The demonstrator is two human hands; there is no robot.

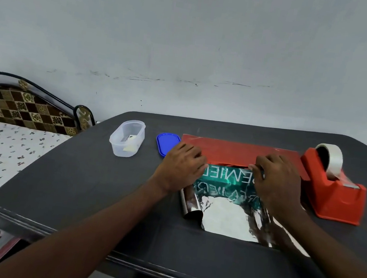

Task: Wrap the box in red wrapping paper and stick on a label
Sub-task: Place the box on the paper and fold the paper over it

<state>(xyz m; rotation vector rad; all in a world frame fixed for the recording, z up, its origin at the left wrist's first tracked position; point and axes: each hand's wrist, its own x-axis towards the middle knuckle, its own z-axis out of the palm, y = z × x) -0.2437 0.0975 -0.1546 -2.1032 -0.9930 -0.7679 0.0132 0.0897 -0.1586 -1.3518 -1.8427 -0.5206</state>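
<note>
The dark surface [101,188] carried everything, largest first. The red wrapping paper [241,153], silver side up near the front edge, lay toward the right side with its far flap folded over the green box [226,176], which sat in the sheet's middle, mostly uncovered. Both hands gripped that flap's edge: left hand [181,169] and right hand [277,181], fingers curled on the paper. By my judgement wrapping had barely begun; taping from the red tape dispenser [332,188] at the right edge and labelling remained. A clear tub [126,138] and blue lid [165,143] stood toward the back left.
</note>
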